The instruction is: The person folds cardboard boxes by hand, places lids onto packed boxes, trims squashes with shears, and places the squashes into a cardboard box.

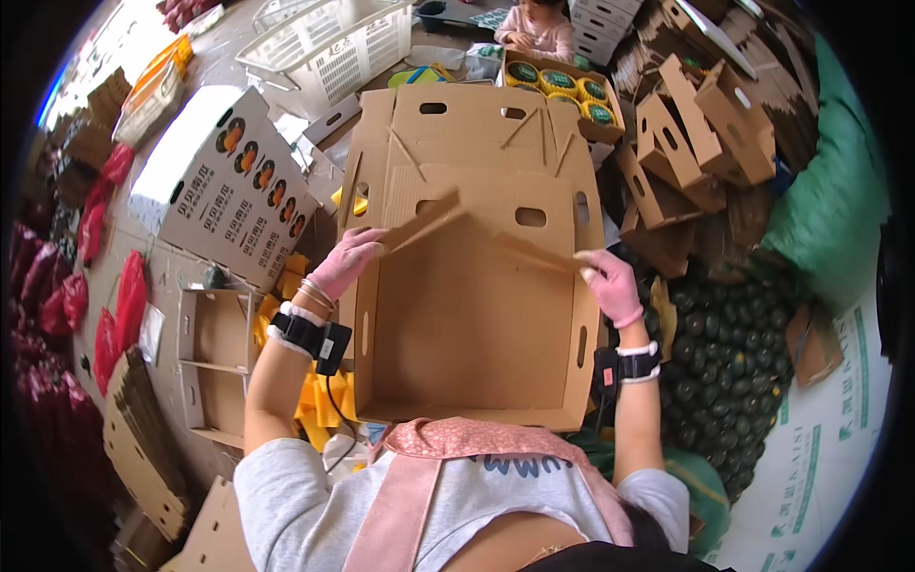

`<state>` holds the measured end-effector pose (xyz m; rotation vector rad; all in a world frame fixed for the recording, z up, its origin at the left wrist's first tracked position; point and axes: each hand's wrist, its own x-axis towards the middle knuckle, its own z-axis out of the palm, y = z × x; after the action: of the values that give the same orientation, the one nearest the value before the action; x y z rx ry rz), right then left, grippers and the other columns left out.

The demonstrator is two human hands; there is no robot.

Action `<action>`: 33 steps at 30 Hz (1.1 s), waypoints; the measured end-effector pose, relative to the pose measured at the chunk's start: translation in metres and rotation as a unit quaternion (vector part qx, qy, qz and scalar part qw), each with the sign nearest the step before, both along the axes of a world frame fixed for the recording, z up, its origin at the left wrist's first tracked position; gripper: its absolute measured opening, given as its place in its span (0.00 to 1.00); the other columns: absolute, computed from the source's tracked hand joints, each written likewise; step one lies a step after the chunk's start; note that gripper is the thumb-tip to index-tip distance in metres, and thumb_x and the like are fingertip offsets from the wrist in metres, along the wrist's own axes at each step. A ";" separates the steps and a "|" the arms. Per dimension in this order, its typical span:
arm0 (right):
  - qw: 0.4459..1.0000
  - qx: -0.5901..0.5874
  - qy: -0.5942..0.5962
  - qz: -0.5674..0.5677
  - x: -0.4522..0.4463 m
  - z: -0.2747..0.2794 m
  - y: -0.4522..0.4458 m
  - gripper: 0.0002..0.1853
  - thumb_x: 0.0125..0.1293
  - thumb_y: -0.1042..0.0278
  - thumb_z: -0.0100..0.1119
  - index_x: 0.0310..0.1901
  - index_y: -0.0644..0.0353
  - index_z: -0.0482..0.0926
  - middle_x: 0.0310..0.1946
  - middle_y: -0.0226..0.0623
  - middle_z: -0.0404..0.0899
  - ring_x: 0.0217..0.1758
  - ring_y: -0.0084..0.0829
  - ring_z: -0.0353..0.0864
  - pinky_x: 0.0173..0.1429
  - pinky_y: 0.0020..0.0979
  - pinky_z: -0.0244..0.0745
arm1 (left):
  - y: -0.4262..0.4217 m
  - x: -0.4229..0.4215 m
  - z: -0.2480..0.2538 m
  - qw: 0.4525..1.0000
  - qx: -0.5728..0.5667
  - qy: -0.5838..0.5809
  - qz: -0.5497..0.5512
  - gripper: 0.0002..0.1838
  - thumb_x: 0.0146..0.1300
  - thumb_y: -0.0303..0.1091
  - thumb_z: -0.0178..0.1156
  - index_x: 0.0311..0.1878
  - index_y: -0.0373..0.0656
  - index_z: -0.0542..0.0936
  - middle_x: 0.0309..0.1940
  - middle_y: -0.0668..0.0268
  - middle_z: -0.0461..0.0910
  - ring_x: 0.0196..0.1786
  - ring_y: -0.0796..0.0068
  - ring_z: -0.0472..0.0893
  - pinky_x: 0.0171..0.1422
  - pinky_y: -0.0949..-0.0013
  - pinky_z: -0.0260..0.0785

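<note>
A partly folded brown cardboard box (467, 334) lies in front of me, its tray part near my body and a flat slotted panel beyond it. My left hand (345, 265), in a pink glove, is closed on a cardboard flap (419, 224) at the box's left side. On the right side, my right hand (613, 287), also gloved in pink, pinches another flap (538, 254). Both flaps slant inward over the box.
A white printed carton (224, 181) stands at the left, with a white basket (334, 62) behind. A child (538, 30) is beyond a box of wrapped produce (562, 86). Dark green squash (724, 372) and cardboard trays (686, 133) lie at the right.
</note>
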<state>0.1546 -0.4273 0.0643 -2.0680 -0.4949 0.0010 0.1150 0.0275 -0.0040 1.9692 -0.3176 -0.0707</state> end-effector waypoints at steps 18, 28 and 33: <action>0.993 0.103 0.008 0.058 0.004 -0.022 -0.075 0.06 0.70 0.68 0.47 0.38 0.58 0.74 0.47 0.40 0.72 0.51 0.32 0.70 0.61 0.33 0.60 | -0.061 -0.020 0.053 0.986 -0.088 -0.131 -0.054 0.20 0.57 0.38 0.65 0.51 0.41 0.76 0.50 0.59 0.73 0.56 0.61 0.72 0.60 0.65 0.65; 0.840 -0.517 -0.078 0.147 0.001 0.034 0.040 0.36 0.44 0.45 0.70 0.52 0.57 0.70 0.44 0.40 0.76 0.51 0.41 0.75 0.56 0.39 0.70 | -0.119 0.045 0.096 0.829 0.497 -0.038 -0.254 0.36 0.43 0.53 0.70 0.54 0.49 0.69 0.38 0.62 0.80 0.40 0.58 0.81 0.40 0.59 0.73; 0.803 -0.522 -0.284 0.040 0.008 -0.023 0.044 0.05 0.58 0.67 0.50 0.34 0.57 0.73 0.27 0.35 0.80 0.31 0.35 0.82 0.31 0.37 0.76 | -0.130 0.058 0.067 0.791 0.569 -0.124 -0.187 0.17 0.54 0.41 0.59 0.45 0.47 0.72 0.25 0.63 0.80 0.31 0.58 0.81 0.32 0.58 0.72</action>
<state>0.1624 -0.3830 0.0409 -3.1430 -1.1326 -0.3904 0.1726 -0.1026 0.0632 3.0927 -1.0200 -0.3206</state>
